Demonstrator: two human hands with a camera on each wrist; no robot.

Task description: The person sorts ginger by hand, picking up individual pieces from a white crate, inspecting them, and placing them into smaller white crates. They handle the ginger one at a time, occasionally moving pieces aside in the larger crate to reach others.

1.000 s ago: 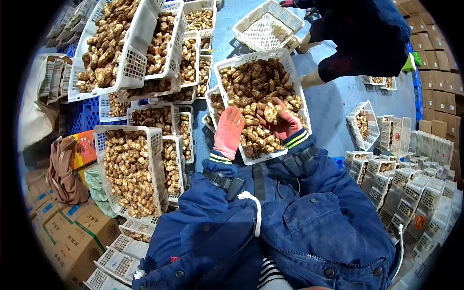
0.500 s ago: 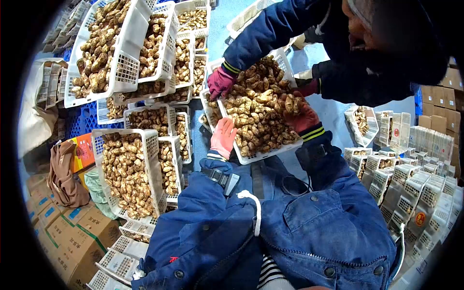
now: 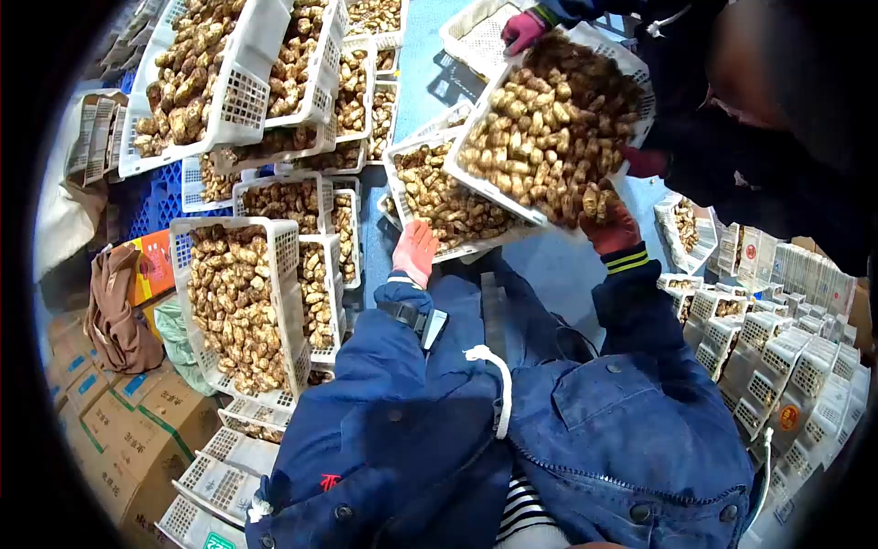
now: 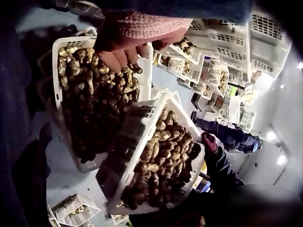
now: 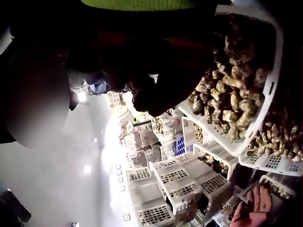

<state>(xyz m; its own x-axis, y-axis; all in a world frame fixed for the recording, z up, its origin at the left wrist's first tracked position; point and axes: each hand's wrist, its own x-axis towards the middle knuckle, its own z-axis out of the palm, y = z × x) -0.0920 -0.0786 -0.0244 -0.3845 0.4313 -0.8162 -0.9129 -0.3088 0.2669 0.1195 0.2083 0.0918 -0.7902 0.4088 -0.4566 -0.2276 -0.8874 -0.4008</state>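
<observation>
A white crate of knobbly brown tubers (image 3: 549, 128) hangs tilted, held at its far corner by another person's maroon-gloved hand (image 3: 524, 31). Beneath and left of it is a second crate of tubers (image 3: 444, 188). My left hand (image 3: 416, 249), in a pink glove, lies with straight fingers at the near left corner of that lower crate. In the left wrist view its fingers (image 4: 118, 57) overlap the lower crate's edge. My right hand (image 3: 615, 229), also gloved, grips a brown tuber (image 3: 598, 199) beside the raised crate's near corner. In the right wrist view that hand is mostly dark.
Stacked crates of tubers (image 3: 240, 311) stand on the left, above cardboard boxes (image 3: 137, 448). Behind the raised crate is a white crate (image 3: 476, 37) on the blue floor. More crates (image 3: 759, 366) line the right side. The other person leans in from the upper right.
The other person came in, took hold of the upper crate and lifted it up and right, uncovering the crate below. My right hand moved right with a tuber; my left moved slightly left.
</observation>
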